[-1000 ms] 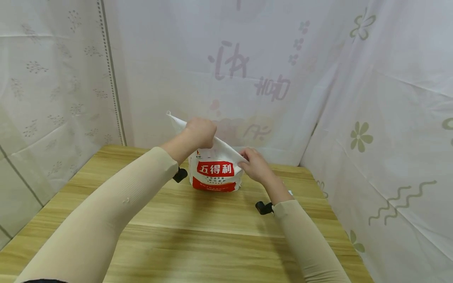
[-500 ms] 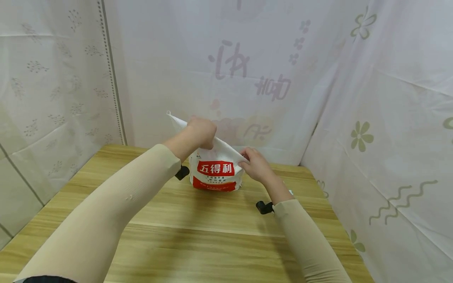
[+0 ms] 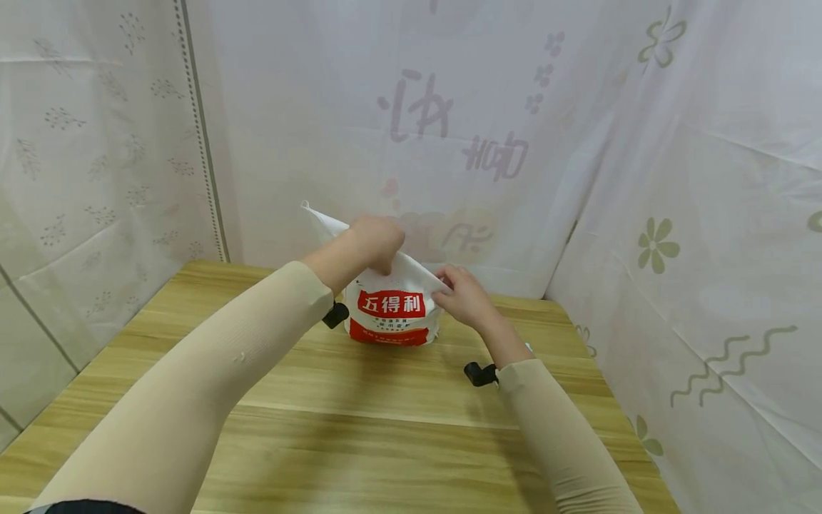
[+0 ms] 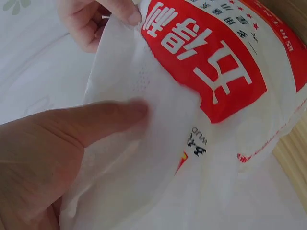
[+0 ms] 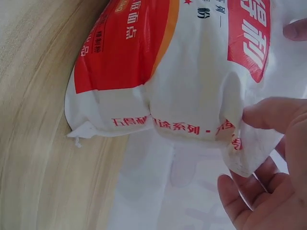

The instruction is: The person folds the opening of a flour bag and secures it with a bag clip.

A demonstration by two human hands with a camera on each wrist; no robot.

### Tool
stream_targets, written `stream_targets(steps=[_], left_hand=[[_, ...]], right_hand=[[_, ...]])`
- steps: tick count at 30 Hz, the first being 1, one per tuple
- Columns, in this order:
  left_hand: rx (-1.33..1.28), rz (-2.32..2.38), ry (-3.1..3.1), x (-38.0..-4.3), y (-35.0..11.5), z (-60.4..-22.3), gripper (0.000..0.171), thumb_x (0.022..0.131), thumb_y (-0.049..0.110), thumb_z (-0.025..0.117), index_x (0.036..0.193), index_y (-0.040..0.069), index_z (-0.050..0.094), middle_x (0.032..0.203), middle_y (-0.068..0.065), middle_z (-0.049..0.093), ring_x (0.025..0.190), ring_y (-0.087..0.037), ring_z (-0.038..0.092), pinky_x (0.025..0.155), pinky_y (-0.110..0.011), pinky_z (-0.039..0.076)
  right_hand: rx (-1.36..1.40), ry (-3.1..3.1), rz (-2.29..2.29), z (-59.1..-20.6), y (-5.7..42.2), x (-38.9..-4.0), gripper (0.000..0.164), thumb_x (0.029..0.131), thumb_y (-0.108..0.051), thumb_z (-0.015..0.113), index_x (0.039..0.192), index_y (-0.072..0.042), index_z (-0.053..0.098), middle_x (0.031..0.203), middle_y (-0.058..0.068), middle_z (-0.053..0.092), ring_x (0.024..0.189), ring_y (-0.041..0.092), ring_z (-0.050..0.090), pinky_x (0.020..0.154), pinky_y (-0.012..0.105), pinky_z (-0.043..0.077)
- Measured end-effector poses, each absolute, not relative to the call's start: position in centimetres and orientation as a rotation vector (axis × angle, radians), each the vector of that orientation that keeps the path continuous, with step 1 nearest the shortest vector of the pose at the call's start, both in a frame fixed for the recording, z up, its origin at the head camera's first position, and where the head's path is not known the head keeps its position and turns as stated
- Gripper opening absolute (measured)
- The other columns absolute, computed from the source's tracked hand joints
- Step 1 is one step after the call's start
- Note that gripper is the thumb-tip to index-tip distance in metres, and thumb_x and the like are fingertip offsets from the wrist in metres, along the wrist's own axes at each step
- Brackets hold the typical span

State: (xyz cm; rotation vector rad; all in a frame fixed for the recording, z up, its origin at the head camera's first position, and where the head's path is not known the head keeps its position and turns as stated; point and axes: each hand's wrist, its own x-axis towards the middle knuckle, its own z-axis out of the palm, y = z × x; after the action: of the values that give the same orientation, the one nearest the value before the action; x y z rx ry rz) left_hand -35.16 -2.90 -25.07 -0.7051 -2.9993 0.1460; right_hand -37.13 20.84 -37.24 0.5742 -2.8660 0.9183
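A white flour bag (image 3: 392, 305) with red panels and white lettering stands on the wooden table, its top edge slanting down to the right. My left hand (image 3: 375, 243) grips that edge near its middle; in the left wrist view the thumb (image 4: 115, 117) presses the front of the white sheet while the fingers are mostly hidden behind it. At the lower right corner of the edge, my right hand (image 3: 465, 294) pinches the bag between thumb and fingers. The right wrist view shows this corner held by the right hand (image 5: 273, 163), with the bag's base on the tabletop.
The wooden table (image 3: 359, 457) spreads in front of the bag. White patterned curtains (image 3: 411, 143) hang behind and along both sides. A black wrist camera (image 3: 480, 374) sits at the right wrist, another black camera (image 3: 335, 315) at the left.
My left hand has shifted slightly to the right along the bag's top edge. The right hand keeps its pinch on the corner, and the bag stays in place.
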Motion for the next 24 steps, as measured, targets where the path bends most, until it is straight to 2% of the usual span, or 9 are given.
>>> stream_targets(steps=[3,10,17,19,24], left_hand=[[-0.739,0.137,-2.984,-35.3,-2.7,-25.3,0.036,0.091,0.015,0.087,0.124,0.009,0.072,0.118,-0.010,0.075,0.103,-0.028,0.071,0.090,-0.045,0.066],[-0.770,0.186,-2.921,-35.7,-2.4,-25.7,0.028,0.095,0.012,0.084,0.121,0.010,0.075,0.117,-0.010,0.076,0.104,-0.028,0.071,0.091,-0.046,0.065],[-0.801,0.241,-2.869,-36.2,-2.2,-26.0,0.017,0.102,0.011,0.075,0.119,0.010,0.076,0.115,-0.010,0.077,0.104,-0.029,0.071,0.093,-0.048,0.065],[-0.807,0.260,-2.862,-36.2,-2.1,-26.0,0.015,0.103,0.012,0.074,0.117,0.011,0.077,0.113,-0.010,0.078,0.104,-0.029,0.071,0.093,-0.048,0.064],[-0.836,0.265,-2.854,-36.2,-1.7,-26.2,0.015,0.102,0.015,0.076,0.116,0.013,0.079,0.114,-0.008,0.079,0.104,-0.029,0.071,0.096,-0.051,0.063]], right_hand=[[0.581,-2.849,0.962,-37.3,20.8,-37.3,0.036,0.102,-0.017,0.070,0.137,-0.010,0.068,0.128,0.017,0.062,0.114,0.033,0.061,0.095,0.053,0.059],[0.630,-2.805,0.942,-37.0,20.2,-37.6,0.041,0.101,-0.018,0.069,0.141,-0.013,0.071,0.132,0.015,0.068,0.120,0.034,0.059,0.103,0.058,0.055],[0.623,-2.803,0.864,-36.4,19.3,-37.4,0.029,0.102,-0.014,0.067,0.129,-0.010,0.074,0.110,0.014,0.061,0.102,0.030,0.057,0.087,0.049,0.053],[0.615,-2.801,0.855,-36.4,19.1,-37.4,0.029,0.102,-0.014,0.067,0.130,-0.010,0.073,0.113,0.016,0.062,0.103,0.032,0.057,0.088,0.051,0.053],[0.632,-2.811,0.843,-36.4,18.7,-37.4,0.042,0.102,-0.014,0.064,0.144,-0.010,0.069,0.138,0.019,0.061,0.120,0.036,0.060,0.102,0.058,0.056]])
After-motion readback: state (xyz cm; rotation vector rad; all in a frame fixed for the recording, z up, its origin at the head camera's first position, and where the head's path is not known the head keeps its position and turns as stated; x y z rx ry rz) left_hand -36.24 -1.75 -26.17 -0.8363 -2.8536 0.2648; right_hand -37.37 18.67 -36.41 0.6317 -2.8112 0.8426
